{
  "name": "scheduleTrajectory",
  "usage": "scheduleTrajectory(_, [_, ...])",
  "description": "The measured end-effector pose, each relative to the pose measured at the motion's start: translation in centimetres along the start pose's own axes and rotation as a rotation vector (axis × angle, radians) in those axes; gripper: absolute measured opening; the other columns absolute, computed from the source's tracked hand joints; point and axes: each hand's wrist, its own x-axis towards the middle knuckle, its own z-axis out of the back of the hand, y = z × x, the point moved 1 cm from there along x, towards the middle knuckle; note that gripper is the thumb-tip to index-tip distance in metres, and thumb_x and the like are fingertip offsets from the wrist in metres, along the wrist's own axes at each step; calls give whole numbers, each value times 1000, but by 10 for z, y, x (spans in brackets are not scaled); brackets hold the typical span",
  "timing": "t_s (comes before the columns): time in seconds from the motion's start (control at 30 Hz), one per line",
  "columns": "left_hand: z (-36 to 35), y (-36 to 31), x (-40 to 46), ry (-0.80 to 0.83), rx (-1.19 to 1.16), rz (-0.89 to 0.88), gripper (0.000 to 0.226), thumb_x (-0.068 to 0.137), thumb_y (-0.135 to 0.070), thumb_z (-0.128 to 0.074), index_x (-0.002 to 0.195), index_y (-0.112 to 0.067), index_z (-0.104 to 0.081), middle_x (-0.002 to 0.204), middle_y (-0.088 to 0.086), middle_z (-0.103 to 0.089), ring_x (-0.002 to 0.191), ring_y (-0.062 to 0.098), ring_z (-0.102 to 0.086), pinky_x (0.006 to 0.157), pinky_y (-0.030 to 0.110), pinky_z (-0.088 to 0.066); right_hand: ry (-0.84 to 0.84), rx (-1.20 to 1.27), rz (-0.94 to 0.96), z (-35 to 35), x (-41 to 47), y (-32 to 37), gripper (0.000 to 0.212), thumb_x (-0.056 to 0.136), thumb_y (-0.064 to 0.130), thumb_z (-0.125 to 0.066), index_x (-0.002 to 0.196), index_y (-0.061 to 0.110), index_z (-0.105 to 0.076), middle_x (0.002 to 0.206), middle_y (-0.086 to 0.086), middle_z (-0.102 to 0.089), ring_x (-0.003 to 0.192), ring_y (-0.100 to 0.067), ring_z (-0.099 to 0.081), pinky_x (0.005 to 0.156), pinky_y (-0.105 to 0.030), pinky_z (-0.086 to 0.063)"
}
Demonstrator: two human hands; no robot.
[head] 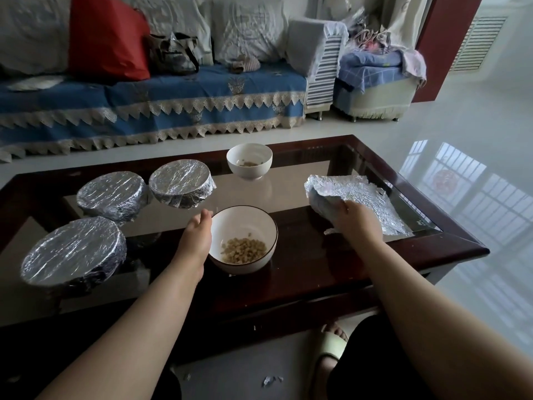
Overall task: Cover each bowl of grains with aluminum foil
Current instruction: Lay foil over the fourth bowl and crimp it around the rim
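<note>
Foil sheet (357,200) is being pinched by right hand (356,219) fingers; near bowl (243,241) is being steadied by relaxed left hand (199,232). Next: sheet draped over it.

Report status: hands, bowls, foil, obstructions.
Left hand steadies near white bowl of grains. Right hand grips crinkled aluminum foil sheet. Three covered, two open. Nothing obstructing.

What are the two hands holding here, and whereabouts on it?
The right hand grips the foil sheet at its near left edge. The left hand holds nothing; it rests against the rim of the open bowl.
</note>
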Motion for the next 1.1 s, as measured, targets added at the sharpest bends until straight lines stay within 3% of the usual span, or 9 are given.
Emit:
scheduleTrajectory(0.2, [4,-9,-3,-73,-83,-111,21,100,-28,-51,118,-19,-59,126,1,-60,108,9,-54,92,23,-38,-477,106,537,14,-31,47,28,100,26,-52,115,11,-69,118,-7,-70,111,-27,-63,96,-39,-46])
scheduleTrajectory(0.27, [8,-11,0,-30,-140,-83,31,97,-42,-53,116,-19,-60,120,0,-64,112,15,-58,101,33,-43,-530,119,744,15,-46,66,28,100,28,-52,116,13,-70,122,-5,-68,114,-23,-62,101,-38,-45])
scheduleTrajectory(0.4, [18,-21,-5,113,-333,66,74,85,-76,-31,117,-17,-62,123,6,-63,117,21,-57,105,40,-42,-411,33,1070,4,-82,98,28,98,28,-55,119,16,-69,126,-6,-66,118,-27,-61,108,-46,-40])
scheduleTrajectory(0.5, [23,-21,-2,252,-427,175,94,72,-86,-30,116,-11,-66,116,14,-69,106,29,-66,87,39,-52,-303,-23,1201,-15,-102,109,29,93,19,-59,121,18,-68,127,-5,-66,120,-28,-60,109,-49,-37])
scheduleTrajectory(0.67, [24,-18,-2,243,-188,195,65,73,-70,-69,116,-21,-64,114,-2,-66,105,18,-61,100,38,-43,-208,-86,1276,-35,-112,115,30,95,31,-55,120,21,-68,124,0,-68,117,-23,-61,108,-51,-37])
scheduleTrajectory(0.83, [17,-8,3,28,-123,140,18,86,-29,-73,91,-11,-72,79,4,-69,78,21,-63,80,33,-51,-32,159,997,-24,-109,119,60,91,63,-39,127,21,-62,133,2,-61,127,-19,-51,113,-43,-31])
scheduleTrajectory(0.97, [18,-8,7,19,-35,123,11,92,-30,-67,89,-20,-69,92,-1,-69,94,19,-63,93,32,-48,-229,319,514,-8,-75,102,39,96,47,-47,118,21,-66,134,-3,-57,127,-22,-47,106,-40,-34])
scheduleTrajectory(1.03, [17,-8,4,8,35,75,17,95,-30,-62,83,-18,-67,92,-5,-67,96,16,-59,88,27,-42,-141,384,200,-4,-43,84,34,95,45,-51,113,22,-68,135,-7,-53,128,-25,-44,107,-41,-35])
scheduleTrajectory(1.1, [16,-8,3,-3,67,52,22,97,-29,-59,82,-14,-66,94,-2,-66,95,15,-56,76,24,-39,35,450,-35,3,-18,69,52,93,57,-46,107,12,-68,112,-10,-60,106,-27,-57,95,-45,-47])
